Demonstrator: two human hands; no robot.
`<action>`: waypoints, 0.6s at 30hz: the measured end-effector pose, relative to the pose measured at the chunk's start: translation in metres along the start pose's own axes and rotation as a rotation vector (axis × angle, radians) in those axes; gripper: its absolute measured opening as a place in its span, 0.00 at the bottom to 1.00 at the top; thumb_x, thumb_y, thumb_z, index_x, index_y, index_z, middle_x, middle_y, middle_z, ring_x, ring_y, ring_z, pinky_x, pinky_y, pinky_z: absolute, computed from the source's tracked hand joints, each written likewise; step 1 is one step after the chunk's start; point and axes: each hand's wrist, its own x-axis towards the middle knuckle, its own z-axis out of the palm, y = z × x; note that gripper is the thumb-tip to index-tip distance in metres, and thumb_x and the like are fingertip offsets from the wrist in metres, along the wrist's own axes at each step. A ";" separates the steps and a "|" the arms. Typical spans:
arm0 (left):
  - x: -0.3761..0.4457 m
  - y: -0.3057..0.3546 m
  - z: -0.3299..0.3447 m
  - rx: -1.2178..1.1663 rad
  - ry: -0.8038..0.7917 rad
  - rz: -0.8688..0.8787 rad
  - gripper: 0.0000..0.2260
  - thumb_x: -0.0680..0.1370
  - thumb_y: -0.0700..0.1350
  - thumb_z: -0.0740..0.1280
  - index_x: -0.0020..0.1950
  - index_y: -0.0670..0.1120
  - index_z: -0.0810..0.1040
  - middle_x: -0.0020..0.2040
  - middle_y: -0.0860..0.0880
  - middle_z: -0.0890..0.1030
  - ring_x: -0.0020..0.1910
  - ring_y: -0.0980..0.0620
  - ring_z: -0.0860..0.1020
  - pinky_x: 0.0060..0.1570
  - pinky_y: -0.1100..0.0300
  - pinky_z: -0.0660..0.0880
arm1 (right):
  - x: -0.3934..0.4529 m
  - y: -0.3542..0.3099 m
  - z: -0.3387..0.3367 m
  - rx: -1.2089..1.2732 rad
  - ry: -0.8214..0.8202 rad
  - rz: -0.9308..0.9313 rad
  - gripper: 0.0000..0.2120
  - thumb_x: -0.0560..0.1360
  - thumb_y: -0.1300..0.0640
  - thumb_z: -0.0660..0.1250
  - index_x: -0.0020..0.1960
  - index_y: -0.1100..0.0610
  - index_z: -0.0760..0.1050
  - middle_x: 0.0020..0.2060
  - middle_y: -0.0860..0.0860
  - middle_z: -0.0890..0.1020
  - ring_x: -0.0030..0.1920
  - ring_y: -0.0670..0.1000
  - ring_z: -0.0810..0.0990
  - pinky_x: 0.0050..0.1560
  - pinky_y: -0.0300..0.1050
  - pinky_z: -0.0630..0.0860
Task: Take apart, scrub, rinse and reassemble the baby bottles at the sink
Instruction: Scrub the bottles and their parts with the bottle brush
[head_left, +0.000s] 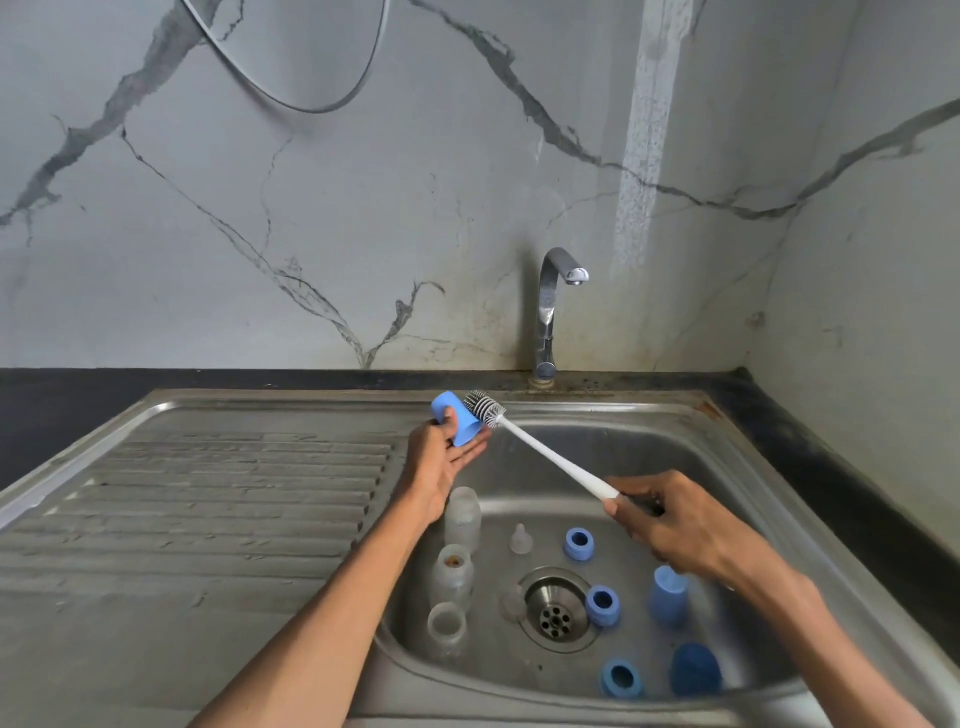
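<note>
Here, a cap gets scrubbed over the sink.
The left hand (441, 457) pinches a blue cap (457, 418) between thumb and straight fingers (470, 452); light, stiff, probably slippery. Just right of it, bristles touch; the right hand (670, 525) grips the brush (545, 457) handle.

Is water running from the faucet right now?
No, the faucet spout shows no stream, and the sink basin beneath it looks dry.
</note>
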 end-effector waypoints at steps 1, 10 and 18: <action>-0.003 -0.003 0.004 0.027 -0.034 -0.013 0.16 0.86 0.44 0.56 0.67 0.33 0.70 0.53 0.35 0.81 0.55 0.38 0.80 0.60 0.49 0.76 | 0.000 0.002 -0.001 -0.001 0.008 0.009 0.17 0.81 0.50 0.65 0.69 0.49 0.76 0.31 0.48 0.76 0.25 0.42 0.70 0.28 0.35 0.69; -0.005 -0.002 0.009 -0.099 -0.067 -0.048 0.15 0.86 0.43 0.56 0.65 0.33 0.69 0.61 0.30 0.77 0.60 0.35 0.78 0.63 0.44 0.73 | 0.000 0.008 -0.012 0.002 -0.001 0.025 0.16 0.80 0.51 0.66 0.68 0.45 0.75 0.32 0.48 0.76 0.24 0.41 0.70 0.28 0.34 0.69; -0.010 -0.015 0.023 0.032 -0.170 -0.086 0.15 0.86 0.42 0.55 0.65 0.32 0.68 0.54 0.33 0.80 0.57 0.36 0.80 0.62 0.45 0.74 | 0.003 0.015 -0.013 -0.058 0.059 0.026 0.17 0.80 0.50 0.65 0.69 0.46 0.74 0.33 0.49 0.76 0.30 0.44 0.71 0.29 0.33 0.69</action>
